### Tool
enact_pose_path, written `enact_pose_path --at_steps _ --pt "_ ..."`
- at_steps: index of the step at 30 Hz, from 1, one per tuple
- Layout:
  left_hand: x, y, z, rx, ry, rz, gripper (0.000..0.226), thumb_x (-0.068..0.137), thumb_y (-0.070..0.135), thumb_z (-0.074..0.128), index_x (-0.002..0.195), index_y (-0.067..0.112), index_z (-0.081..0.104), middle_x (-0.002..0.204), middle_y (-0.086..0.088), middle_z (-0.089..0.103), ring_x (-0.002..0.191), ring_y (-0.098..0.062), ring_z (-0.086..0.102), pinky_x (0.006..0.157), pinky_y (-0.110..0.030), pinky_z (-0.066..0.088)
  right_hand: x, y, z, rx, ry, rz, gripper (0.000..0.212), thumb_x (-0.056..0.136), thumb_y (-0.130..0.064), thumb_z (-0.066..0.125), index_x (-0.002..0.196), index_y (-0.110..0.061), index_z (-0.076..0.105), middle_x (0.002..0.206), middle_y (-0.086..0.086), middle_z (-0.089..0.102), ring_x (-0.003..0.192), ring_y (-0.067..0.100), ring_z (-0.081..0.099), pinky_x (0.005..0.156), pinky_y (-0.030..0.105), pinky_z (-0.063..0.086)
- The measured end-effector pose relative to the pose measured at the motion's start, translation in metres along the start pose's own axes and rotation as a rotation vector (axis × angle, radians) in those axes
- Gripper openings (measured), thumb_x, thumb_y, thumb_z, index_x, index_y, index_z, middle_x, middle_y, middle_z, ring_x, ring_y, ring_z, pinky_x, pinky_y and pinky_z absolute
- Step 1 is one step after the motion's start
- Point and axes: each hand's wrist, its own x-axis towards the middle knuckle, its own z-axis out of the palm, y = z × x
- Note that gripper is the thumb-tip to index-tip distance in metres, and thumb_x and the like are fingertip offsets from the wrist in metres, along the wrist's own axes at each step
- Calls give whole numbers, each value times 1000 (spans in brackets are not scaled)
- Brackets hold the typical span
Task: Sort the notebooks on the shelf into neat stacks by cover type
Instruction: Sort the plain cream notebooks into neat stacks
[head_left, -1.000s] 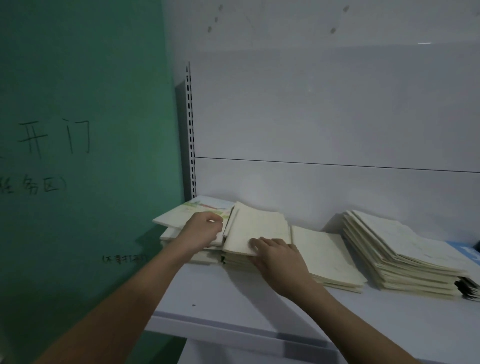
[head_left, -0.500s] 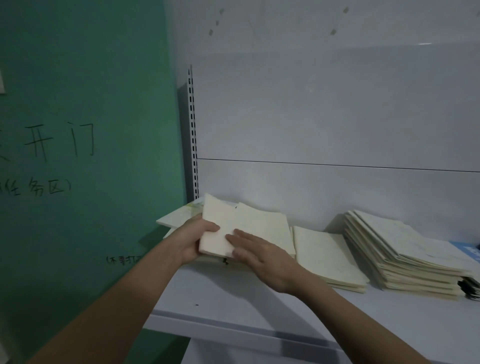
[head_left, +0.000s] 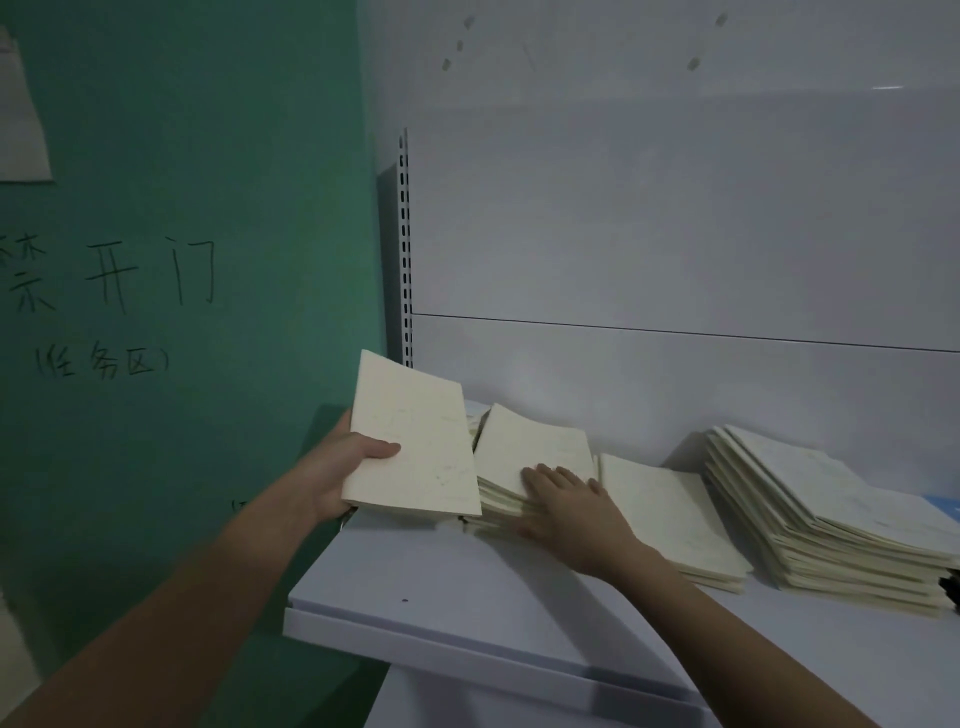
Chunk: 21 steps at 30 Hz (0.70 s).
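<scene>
My left hand (head_left: 345, 470) grips a cream notebook (head_left: 415, 447) by its left edge, thumb on the cover, and holds it tilted up above the shelf's left end. My right hand (head_left: 566, 504) lies flat with straight fingers on a short stack of cream notebooks (head_left: 524, 457) just right of it. A thin cream pile (head_left: 670, 514) lies further right, then a tall slanted stack (head_left: 821, 514) of cream notebooks. The pile at the far left is mostly hidden behind the lifted notebook.
The white shelf (head_left: 467, 597) has a raised front lip and a white back panel. A slotted upright (head_left: 404, 249) stands at its left rear. A green wall with dark writing (head_left: 150, 270) borders the left. Something blue (head_left: 943, 506) and dark items (head_left: 953, 590) sit at the far right.
My left hand has lifted one cream notebook up and to the left, off the stack. My right hand slid right and now presses flat on the remaining stack.
</scene>
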Motion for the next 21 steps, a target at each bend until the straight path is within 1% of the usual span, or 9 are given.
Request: enact_pose_path --at_steps 2,4,7,9,12,15,17,19,21 --pt "-2 -2 -2 1 -5 -4 53 92 -9 52 128 29 43 114 -4 62 98 -30 62 66 -40 54 -5 2 0 -60 120 -8 48 96 -51 44 136 -25 41 131 -2 49 119 23 45 96 36 36" --pt "-2 -2 -4 -5 -2 0 54 92 -8 52 131 29 43 114 -4 63 98 -30 63 64 -39 54 -8 3 -2 -73 177 -24 44 99 -46 41 138 -27 42 121 -1 50 110 24 48 89 34 38" --pt "-6 -1 -3 -28 -2 5 52 93 -9 49 129 28 44 110 -3 63 94 -28 63 57 -35 55 -11 5 -9 -29 185 -34 39 104 -37 31 141 -31 40 117 0 48 104 23 47 79 34 44" --pt "-8 0 -2 -39 -10 -9 49 93 -10 48 124 28 44 107 -2 61 91 -26 61 54 -33 55 -10 5 -15 89 235 13 36 104 -33 29 137 -31 45 117 -1 51 102 22 50 76 35 46" --pt "-12 -3 3 -69 -34 -27 47 92 -12 47 120 26 49 109 -6 63 92 -29 61 66 -38 52 -9 5 -19 311 406 120 33 105 -32 29 128 -29 52 101 -2 63 90 25 59 69 33 41" --pt "-14 -13 12 -102 -56 -47 48 93 -11 45 116 31 51 111 -8 64 93 -30 62 70 -40 51 -13 -5 -21 424 531 115 34 105 -31 32 132 -29 52 88 -5 62 81 19 59 65 29 35" --pt "-13 -20 22 -139 -69 -75 39 98 1 47 122 31 51 114 -10 65 94 -30 63 70 -40 51 -19 -17 -22 479 538 28 36 105 -31 34 137 -30 51 102 -3 67 87 13 59 70 25 38" --pt "-13 -23 31 -187 -62 -138 24 101 23 50 124 26 56 102 -10 71 86 -28 67 66 -38 53 -26 -28 -19 435 493 -136 40 103 -34 33 139 -33 48 125 -3 64 102 17 63 79 27 48" --pt "-10 -24 37 -236 -91 -200 34 96 43 54 116 18 63 93 -11 75 79 -27 71 64 -37 56 -28 -39 -13 284 406 -301 43 100 -36 30 141 -35 44 137 -4 58 114 19 62 89 32 54"
